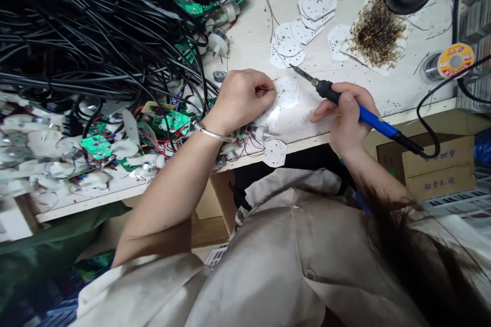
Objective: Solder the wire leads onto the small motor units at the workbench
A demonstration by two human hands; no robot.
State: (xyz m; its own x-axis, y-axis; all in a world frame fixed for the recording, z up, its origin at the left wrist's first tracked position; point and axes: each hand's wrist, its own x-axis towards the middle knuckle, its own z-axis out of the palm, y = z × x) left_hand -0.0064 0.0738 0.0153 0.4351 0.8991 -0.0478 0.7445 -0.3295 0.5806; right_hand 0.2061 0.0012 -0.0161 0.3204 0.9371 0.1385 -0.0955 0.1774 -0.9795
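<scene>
Both hands grip: left hand (240,101) pinches red wire (268,84) to a white octagonal circuit board (287,93) at three o'clock; right hand (347,120) clamps a blue-handled soldering iron (368,116). Soldering looks underway; the wire awaits heat.

Blue soldering iron (368,116) (tip angled) near white circuit board (287,92).

Our left hand (241,102): fingers (264,93) pinching a red wire (270,82) at the edge of a white circuit board (287,93). Our right hand (347,122): gripping a blue-handled soldering iron (368,117), its tip just beside that board. On the desk (249,25): more white boards (303,25), green circuit boards (174,122), black cables (76,25), a solder spool (455,60).
</scene>
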